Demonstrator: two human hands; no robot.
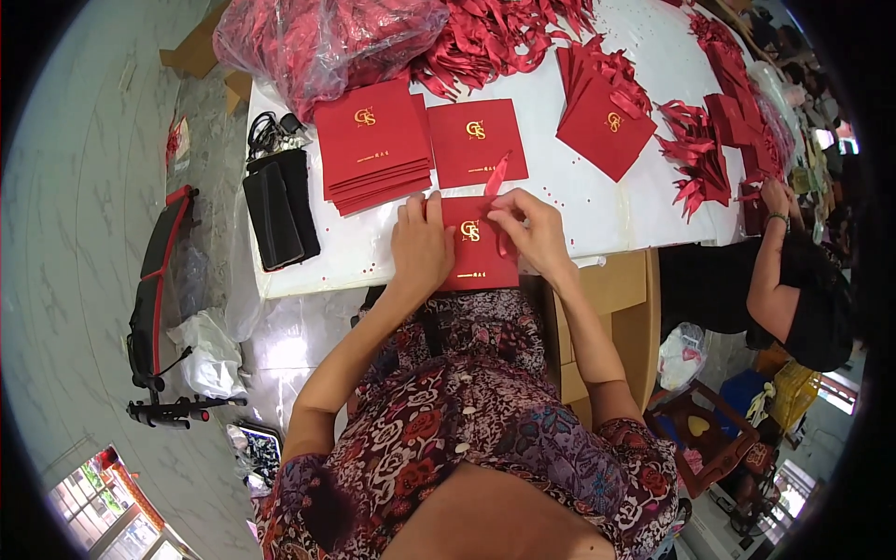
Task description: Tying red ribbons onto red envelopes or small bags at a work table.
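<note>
In front of me, at the table's near edge, lies a flat red paper bag (483, 266) with a gold emblem. My left hand (423, 245) grips its left side, thumb over the front and fingers toward the top edge. My right hand (530, 229) pinches a red ribbon (497, 175) at the bag's upper right; one ribbon end sticks up past the top edge and another part hangs below the fingers. Just beyond lies another flat red bag (478, 140). To its left rises a stack of the same red bags (373, 140).
A plastic sack of red material (322, 47) and loose red ribbons (495, 42) cover the far side. Ribboned bags (607, 131) lie to the right. A black phone case (273, 215) and cable (271, 133) sit left. A cardboard box (607, 308) stands below; a co-worker's arm (773, 233) reaches in at right.
</note>
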